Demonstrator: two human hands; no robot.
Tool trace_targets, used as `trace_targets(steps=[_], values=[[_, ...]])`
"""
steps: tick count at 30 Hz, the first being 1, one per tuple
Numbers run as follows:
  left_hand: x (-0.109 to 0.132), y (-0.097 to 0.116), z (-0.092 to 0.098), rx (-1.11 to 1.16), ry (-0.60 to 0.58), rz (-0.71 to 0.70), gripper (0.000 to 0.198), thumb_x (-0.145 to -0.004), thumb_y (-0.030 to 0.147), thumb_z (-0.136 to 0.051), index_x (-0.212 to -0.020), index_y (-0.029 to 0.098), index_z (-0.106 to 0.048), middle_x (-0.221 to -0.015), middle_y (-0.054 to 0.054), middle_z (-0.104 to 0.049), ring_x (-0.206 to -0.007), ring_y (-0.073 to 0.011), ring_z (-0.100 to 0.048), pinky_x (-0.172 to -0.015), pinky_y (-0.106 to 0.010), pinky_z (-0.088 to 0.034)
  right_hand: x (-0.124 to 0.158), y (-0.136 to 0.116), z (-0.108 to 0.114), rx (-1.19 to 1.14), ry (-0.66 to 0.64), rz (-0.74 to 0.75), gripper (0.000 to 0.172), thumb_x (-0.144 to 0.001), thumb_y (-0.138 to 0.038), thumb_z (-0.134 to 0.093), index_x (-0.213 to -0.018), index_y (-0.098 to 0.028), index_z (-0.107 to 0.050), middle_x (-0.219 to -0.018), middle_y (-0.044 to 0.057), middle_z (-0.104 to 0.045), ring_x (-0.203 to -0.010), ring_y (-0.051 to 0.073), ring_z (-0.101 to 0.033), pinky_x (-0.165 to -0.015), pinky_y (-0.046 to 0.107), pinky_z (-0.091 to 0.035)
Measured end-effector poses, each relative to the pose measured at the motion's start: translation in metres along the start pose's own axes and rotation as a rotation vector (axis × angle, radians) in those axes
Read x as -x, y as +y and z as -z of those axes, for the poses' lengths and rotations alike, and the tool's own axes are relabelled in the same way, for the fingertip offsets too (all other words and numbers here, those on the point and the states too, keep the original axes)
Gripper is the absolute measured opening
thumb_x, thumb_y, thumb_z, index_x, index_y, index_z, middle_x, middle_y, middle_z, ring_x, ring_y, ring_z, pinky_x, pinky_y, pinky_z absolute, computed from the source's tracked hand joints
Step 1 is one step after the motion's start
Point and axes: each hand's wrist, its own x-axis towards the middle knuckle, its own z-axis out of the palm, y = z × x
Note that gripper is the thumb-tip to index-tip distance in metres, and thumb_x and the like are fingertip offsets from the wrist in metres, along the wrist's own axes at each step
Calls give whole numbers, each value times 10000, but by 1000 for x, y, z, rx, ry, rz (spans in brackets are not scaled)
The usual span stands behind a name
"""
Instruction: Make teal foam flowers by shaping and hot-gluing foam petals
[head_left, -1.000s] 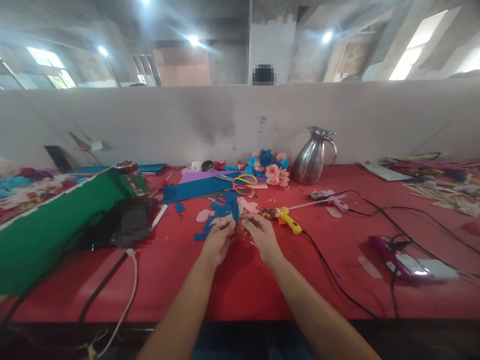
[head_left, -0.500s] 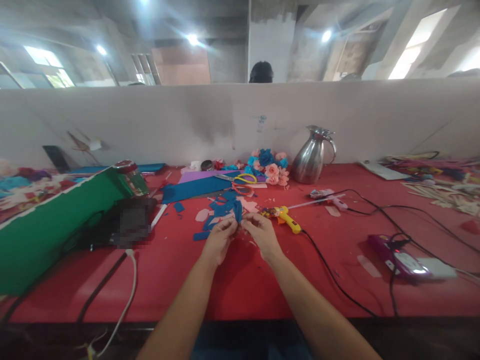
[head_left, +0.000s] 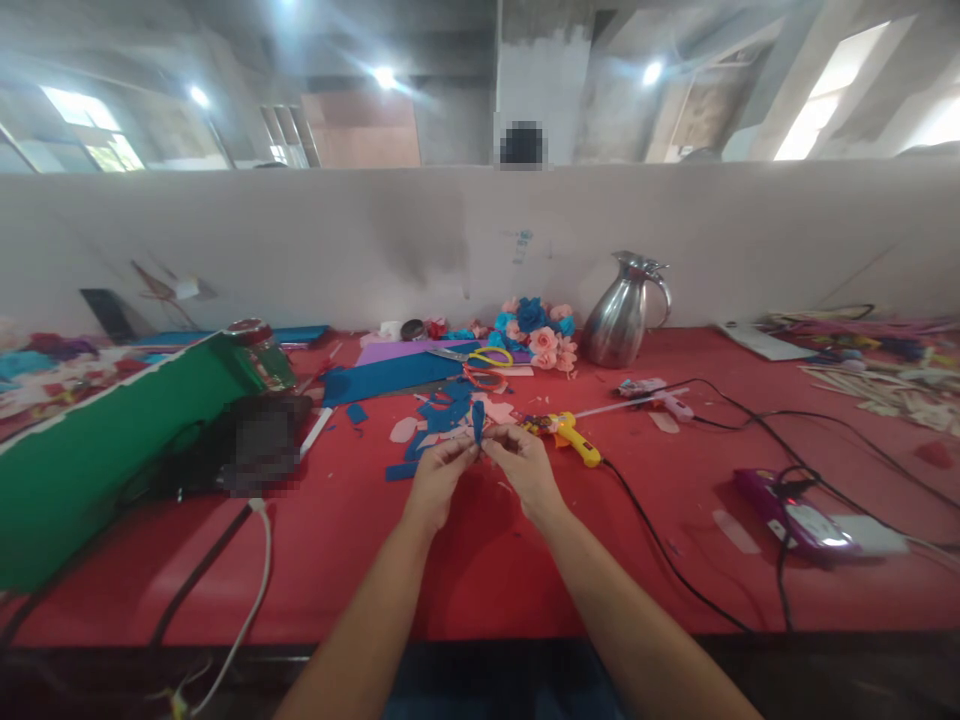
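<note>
Between the fingertips of my left hand (head_left: 442, 480) and my right hand (head_left: 523, 470) stands a small, narrow, rolled piece of blue crepe paper (head_left: 478, 422). Both hands pinch its lower end, and its upper part points away from me. Just beyond lie blue paper scraps (head_left: 448, 412) and pale pink paper pieces (head_left: 403, 430). Right of my right hand rests a yellow glue gun (head_left: 577, 440) with a black cord. Scissors (head_left: 487, 362) with yellow handles lie on the paper sheets behind, beside a red-orange handle loop.
Blue and pink paper flowers (head_left: 536, 330) and a steel jug (head_left: 621, 315) stand at the back of the red table (head_left: 300, 580). A green box (head_left: 112, 450) is on the left. A pink glue gun (head_left: 675, 405) and purple power unit (head_left: 795, 515) lie right, with cords across.
The blue paper piece looks narrower and is turned slightly, its tip a little to the right. My hands have barely moved and keep their pinch.
</note>
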Motion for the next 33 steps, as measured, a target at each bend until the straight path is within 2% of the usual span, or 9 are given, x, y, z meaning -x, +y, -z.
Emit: trace_targets(steps=[6,15,19,24,28,33], values=[[1,4,-3,-77,34,-57,209,-680,316,-737,-819,162,-765,-739,-38,-709,-732,-151,-586,-761,-254,-425,0,0,0,-9,-19,8,119,-651,-266,-641,-736,-185,-622,-562,-37,-602,-531,132,-538,-573,264,-430],[3,7,-6,-100,33,-76,217,-681,315,-730,-854,187,-762,-860,-58,-733,-852,-194,-620,-854,-300,-438,0,6,0,80,-10,94,155,-682,-311,-641,-764,-182,-618,-662,0,-631,-613,151,-569,-623,277,-456],[3,10,-8,-146,64,-124,163,-666,294,-734,-791,195,-763,-822,-50,-727,-845,-198,-614,-844,-306,-446,0,9,1,83,-5,117,168,-698,-326,-634,-790,-186,-615,-662,-4,-620,-602,147,-556,-611,272,-452],[4,16,-11,-97,148,-150,89,-583,227,-774,-662,196,-746,-748,-21,-694,-763,-170,-587,-772,-276,-461,1,8,0,95,-44,154,179,-680,-313,-656,-807,-193,-620,-644,-24,-583,-577,130,-509,-568,251,-412],[4,17,-11,-47,151,-149,62,-571,192,-760,-627,189,-735,-715,-14,-670,-720,-162,-572,-734,-272,-461,3,4,-2,125,-56,180,178,-682,-320,-658,-814,-200,-645,-625,-29,-557,-562,126,-473,-549,249,-396],[4,18,-11,-45,133,-171,40,-583,180,-752,-588,190,-714,-686,-17,-646,-746,-172,-575,-775,-280,-445,4,4,-3,153,-64,176,198,-682,-326,-662,-833,-204,-701,-611,-25,-576,-544,128,-463,-540,256,-387]])
